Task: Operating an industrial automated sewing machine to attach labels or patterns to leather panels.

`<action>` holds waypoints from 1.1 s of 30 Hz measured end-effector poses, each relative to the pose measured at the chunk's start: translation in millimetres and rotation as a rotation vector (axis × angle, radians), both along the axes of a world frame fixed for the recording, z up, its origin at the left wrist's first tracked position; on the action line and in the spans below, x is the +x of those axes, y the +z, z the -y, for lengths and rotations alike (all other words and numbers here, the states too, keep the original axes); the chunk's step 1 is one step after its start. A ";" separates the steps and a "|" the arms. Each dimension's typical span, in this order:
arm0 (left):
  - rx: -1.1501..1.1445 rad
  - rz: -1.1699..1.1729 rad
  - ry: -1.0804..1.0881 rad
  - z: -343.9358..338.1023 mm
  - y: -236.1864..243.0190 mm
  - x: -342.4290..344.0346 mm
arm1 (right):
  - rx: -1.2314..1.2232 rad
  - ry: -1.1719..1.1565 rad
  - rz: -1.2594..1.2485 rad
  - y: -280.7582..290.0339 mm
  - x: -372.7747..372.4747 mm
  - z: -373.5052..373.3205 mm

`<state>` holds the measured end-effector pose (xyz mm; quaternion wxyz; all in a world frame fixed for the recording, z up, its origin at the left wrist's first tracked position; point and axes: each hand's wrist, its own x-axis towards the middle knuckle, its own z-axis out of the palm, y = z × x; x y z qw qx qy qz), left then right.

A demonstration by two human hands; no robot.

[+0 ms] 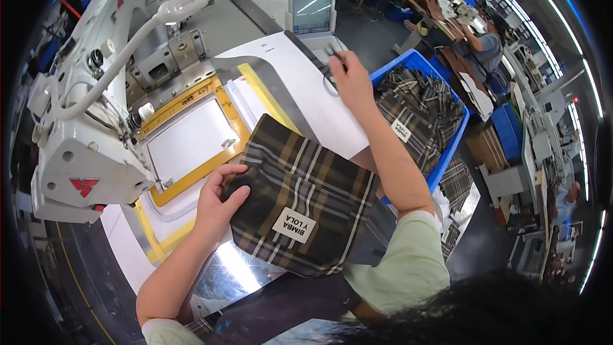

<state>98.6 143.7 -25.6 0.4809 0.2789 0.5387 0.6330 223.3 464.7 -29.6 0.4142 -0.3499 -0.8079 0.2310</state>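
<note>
My left hand (221,199) grips the left edge of a dark plaid fabric piece (319,201), thumb on top. A white label with dark lettering (294,225) sits on the lower part of that fabric. The piece lies tilted in front of me, over the near edge of the work surface. My right hand (351,83) is stretched forward beside the machine's control screen (312,6). Its fingers are closed around a small dark item that I cannot make out; a thin black loop hangs near it.
A white industrial sewing machine (96,166) stands at the left, with a yellow clamp frame (240,129) on its bed. To the right, a blue bin (464,129) holds several plaid pieces. More plaid fabric (456,182) lies beside it. Another person (490,48) sits farther back.
</note>
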 end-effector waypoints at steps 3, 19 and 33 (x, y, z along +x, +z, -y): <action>0.008 -0.074 0.063 2.6 -0.2 3.1 | -0.415 -0.147 -0.052 -5.3 32.0 -49.4; 0.200 -0.492 0.173 1.8 -5.1 -1.2 | 0.013 0.663 0.295 16.9 -5.9 45.6; -0.011 -1.396 -0.095 96.6 29.7 -2.5 | -0.049 0.729 0.235 2.9 -49.2 96.3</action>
